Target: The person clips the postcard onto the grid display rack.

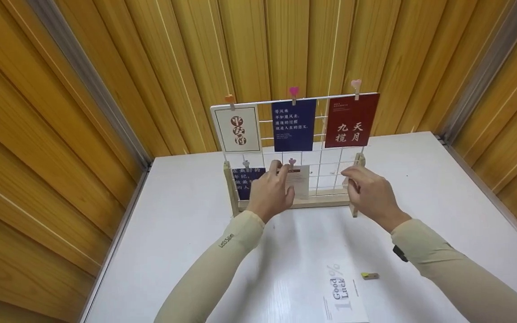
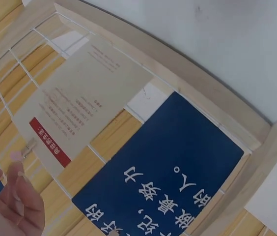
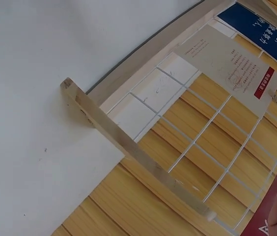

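A white wire grid (image 1: 323,170) in a wooden stand holds clipped cards. My left hand (image 1: 271,190) is at the lower row, its fingers beside the pink heart clip (image 1: 292,161) on a beige card (image 1: 301,184). In the left wrist view a fingertip is at the edge of this heart clip (image 2: 16,156); whether it presses is unclear. Partly behind the left hand hangs a dark blue card (image 2: 163,172). My right hand (image 1: 373,193) hovers by the stand's right post (image 1: 359,159), fingers loosely bent, with nothing visible in them.
Along the grid's top hang a white card (image 1: 249,130), a blue card (image 1: 294,139) and a red card (image 1: 343,114), each with a clip. A "Good Luck" card (image 1: 352,309) lies on the white table (image 1: 182,215), near a wooden clip with a yellow tip (image 1: 370,276).
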A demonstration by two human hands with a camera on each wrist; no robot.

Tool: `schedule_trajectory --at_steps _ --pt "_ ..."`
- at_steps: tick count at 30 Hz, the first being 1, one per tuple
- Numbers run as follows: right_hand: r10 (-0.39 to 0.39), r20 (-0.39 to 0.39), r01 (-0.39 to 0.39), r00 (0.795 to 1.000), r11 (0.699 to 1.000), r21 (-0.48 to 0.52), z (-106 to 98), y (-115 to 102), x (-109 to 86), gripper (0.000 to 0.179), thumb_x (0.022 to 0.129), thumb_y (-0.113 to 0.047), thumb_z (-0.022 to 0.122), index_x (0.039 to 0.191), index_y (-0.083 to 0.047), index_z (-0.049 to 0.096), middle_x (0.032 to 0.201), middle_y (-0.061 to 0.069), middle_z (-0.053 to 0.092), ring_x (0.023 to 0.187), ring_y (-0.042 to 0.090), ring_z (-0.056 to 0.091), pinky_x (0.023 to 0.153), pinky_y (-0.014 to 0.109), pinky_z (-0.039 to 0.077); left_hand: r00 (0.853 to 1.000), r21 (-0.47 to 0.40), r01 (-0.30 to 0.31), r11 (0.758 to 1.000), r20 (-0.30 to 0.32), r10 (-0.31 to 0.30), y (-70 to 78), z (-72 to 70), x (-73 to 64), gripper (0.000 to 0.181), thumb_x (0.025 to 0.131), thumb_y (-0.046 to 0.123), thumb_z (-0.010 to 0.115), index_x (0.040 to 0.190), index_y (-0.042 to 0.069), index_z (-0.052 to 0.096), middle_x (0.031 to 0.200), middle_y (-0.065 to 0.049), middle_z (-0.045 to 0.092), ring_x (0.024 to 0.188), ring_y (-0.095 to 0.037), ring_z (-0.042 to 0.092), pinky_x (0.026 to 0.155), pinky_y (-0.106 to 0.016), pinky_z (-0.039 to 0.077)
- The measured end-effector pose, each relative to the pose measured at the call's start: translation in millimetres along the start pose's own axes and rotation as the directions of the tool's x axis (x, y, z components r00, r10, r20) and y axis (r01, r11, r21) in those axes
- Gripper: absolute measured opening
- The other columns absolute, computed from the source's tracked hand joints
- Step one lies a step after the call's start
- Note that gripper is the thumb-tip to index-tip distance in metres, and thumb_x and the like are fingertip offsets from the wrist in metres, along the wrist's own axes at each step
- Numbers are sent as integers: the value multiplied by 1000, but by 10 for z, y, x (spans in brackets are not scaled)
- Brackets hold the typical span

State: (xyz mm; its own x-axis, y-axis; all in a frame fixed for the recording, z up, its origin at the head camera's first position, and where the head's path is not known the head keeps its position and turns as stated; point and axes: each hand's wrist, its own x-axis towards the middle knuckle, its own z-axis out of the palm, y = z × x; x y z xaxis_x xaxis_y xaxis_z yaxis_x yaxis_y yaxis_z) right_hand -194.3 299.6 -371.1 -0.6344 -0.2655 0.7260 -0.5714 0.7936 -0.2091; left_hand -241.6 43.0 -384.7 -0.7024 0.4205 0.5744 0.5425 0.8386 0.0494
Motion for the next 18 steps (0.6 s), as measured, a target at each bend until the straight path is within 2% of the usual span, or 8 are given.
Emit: schedule_trajectory --at_steps 6,8,9,11,14,15,18 --pt "84 77 -84 993 996 -4 -114 -14 -150 22 84 8 68 105 1 71 102 14 70 86 31 69 71 45 58 997 -41 31 999 66 -28 100 -3 -92 62 87 35 67 141 12 49 124 -8 52 60 -12 51 42 -25 43" --pt "136 133 -136 982 991 -7 -162 -29 -187 22 85 7 67 106 1 71 102 14 70 88 33 69 73 47 58 995 -56 47 997 87 -42 136 2 -118 64 88 38 66 143 11 47 129 -9 51 60 -12 52 42 -25 43" --pt "175 174 -176 969 984 -7 -185 -40 -207 21 86 5 67 106 1 71 103 15 70 91 34 68 75 48 57 994 -64 53 997 96 -47 154 9 -130 65 88 39 66 144 11 47 130 -10 51 59 -12 52 42 -25 43" --pt "254 269 -258 929 966 -19 -228 -65 -252 20 88 2 67 108 2 70 106 17 69 97 37 67 79 50 56 992 -81 63 995 112 -54 189 27 -160 66 87 40 67 143 11 47 132 -11 50 57 -12 51 41 -25 42" --pt "358 414 -366 837 929 -62 -265 -100 -346 23 90 -3 67 113 2 69 111 19 66 106 42 62 85 54 52 989 -88 73 993 136 -60 243 61 -213 68 87 42 68 143 11 46 132 -12 50 54 -11 48 40 -25 39" --pt "381 456 -391 804 917 -78 -268 -110 -385 24 91 -4 67 114 2 68 113 19 66 110 43 60 87 55 51 987 -94 79 992 150 -64 261 75 -234 69 86 42 69 144 11 45 131 -12 50 53 -11 47 39 -24 38" --pt "408 550 -419 729 901 -113 -254 -122 -525 26 90 -7 69 116 0 68 112 17 66 110 42 60 86 54 52 975 -115 107 988 208 -81 311 109 -299 74 86 46 70 146 12 43 134 -12 50 52 -9 45 39 -23 36"
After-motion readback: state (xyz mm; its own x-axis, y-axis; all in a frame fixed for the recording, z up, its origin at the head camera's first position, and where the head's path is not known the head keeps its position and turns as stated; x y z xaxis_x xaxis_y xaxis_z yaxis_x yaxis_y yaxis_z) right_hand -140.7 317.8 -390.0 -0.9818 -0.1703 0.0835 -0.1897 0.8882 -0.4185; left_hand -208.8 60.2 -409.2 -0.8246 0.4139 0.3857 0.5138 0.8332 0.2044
